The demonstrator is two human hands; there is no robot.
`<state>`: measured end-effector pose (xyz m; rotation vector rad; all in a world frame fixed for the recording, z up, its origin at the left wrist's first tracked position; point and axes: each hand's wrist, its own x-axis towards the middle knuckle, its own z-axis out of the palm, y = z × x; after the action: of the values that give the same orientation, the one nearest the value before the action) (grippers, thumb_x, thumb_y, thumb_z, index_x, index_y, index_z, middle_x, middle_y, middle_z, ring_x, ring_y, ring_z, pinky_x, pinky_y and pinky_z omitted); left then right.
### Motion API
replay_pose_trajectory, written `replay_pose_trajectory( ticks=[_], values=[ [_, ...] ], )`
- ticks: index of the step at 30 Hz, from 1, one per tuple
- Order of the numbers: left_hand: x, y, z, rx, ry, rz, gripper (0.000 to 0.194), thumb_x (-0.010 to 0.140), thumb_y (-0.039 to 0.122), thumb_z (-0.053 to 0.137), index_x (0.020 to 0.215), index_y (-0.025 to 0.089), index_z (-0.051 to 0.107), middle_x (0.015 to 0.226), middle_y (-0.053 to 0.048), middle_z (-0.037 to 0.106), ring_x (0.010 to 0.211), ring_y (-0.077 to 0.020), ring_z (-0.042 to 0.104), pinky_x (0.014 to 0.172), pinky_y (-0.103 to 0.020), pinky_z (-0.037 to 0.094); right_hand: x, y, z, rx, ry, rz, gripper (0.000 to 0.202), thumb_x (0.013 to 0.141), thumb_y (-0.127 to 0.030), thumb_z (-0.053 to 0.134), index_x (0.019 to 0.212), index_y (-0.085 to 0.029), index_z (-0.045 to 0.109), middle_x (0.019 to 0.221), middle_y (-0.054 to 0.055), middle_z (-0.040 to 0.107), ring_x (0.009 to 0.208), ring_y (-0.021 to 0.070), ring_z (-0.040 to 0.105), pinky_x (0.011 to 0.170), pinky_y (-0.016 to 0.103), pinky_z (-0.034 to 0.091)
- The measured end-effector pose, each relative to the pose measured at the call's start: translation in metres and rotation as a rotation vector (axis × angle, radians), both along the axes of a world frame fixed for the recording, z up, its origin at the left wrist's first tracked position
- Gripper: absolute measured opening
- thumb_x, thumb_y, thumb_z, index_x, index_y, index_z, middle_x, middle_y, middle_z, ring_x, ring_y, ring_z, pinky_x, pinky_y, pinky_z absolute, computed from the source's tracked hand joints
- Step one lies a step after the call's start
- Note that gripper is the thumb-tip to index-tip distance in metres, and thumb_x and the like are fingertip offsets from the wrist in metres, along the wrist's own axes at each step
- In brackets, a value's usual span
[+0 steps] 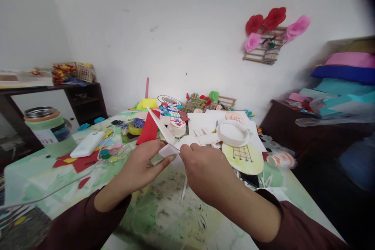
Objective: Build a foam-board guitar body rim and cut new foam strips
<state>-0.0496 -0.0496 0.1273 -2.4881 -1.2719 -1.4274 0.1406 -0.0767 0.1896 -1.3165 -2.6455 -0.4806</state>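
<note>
From the head view, we're right over the table [164,218], and the action sits mid-table, between both hands. Here's the paper strip [162,127], long and straight, its long axis slanting across: one end down at the fingers, the free tip aimed away at the far edge and leaning towards the far left corner.

Any writing? The jar [48,133] by the left edge wears a printed label, too small to read; the orange-and-white bottle [281,160] near the right edge has print too, all blur.

Now the looks: the strip is plain white, flat and narrow, raised over red paper [148,129]. Just below it, a piece of white paper [168,150] sits at the fingertips; whether the two are joined, I can't tell.

Left hand [140,168]: thumb below, fingers above, pinching that white paper. Right hand [205,166]: fingers curled and pressed together right beside it, a thin dark line showing at the knuckles; what's inside that grip is hidden.

Beyond the right hand, a white ring [234,141] stands over a yellow disc [243,160] drawn with dark lines. Towards the left edge, a white phone [88,144] lies beside the jar.
</note>
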Motion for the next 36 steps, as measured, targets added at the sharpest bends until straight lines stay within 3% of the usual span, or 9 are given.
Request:
replay_pose_trajectory(
  ticks=[8,17,27,36],
  values=[
    [-0.007,-0.004,-0.005,0.058,0.04,0.079,0.016,0.08,0.035,0.061,0.082,0.02,0.065,0.072,-0.003,0.066,0.064,-0.0185,0.06,0.059,-0.026,0.043,-0.009,0.003,0.009,-0.027,-0.049,0.011,0.007,0.083,-0.015,0.046,0.086,-0.017,0.051,0.072,0.005,0.06,0.059,0.0157,0.06,0.052,0.024,0.04],
    [-0.011,-0.006,-0.008,0.154,0.12,0.135,0.031,0.085,0.041,0.054,0.066,0.018,0.056,0.055,-0.001,0.058,0.048,-0.014,0.053,0.049,-0.024,0.035,-0.015,0.005,0.01,-0.024,-0.072,0.045,0.008,0.083,-0.014,0.045,0.084,-0.017,0.052,0.068,0.005,0.06,0.059,0.0161,0.061,0.051,0.023,0.041],
    [-0.025,-0.036,-0.044,0.062,0.035,0.233,0.019,0.085,0.032,0.056,0.075,0.017,0.061,0.06,0.0,0.064,0.051,-0.0121,0.058,0.049,-0.021,0.04,-0.035,0.008,-0.007,-0.153,-0.154,0.214,0.009,0.082,-0.016,0.047,0.087,-0.018,0.054,0.074,0.006,0.062,0.065,0.0189,0.062,0.052,0.027,0.044],
    [-0.027,-0.041,-0.057,0.102,0.06,0.264,0.026,0.085,0.029,0.057,0.063,0.016,0.058,0.052,0.002,0.057,0.047,-0.0107,0.054,0.048,-0.022,0.036,-0.039,0.005,-0.02,-0.188,-0.187,0.221,0.012,0.083,-0.014,0.043,0.087,-0.017,0.054,0.074,0.007,0.061,0.064,0.0194,0.062,0.049,0.027,0.042]
  ],
)
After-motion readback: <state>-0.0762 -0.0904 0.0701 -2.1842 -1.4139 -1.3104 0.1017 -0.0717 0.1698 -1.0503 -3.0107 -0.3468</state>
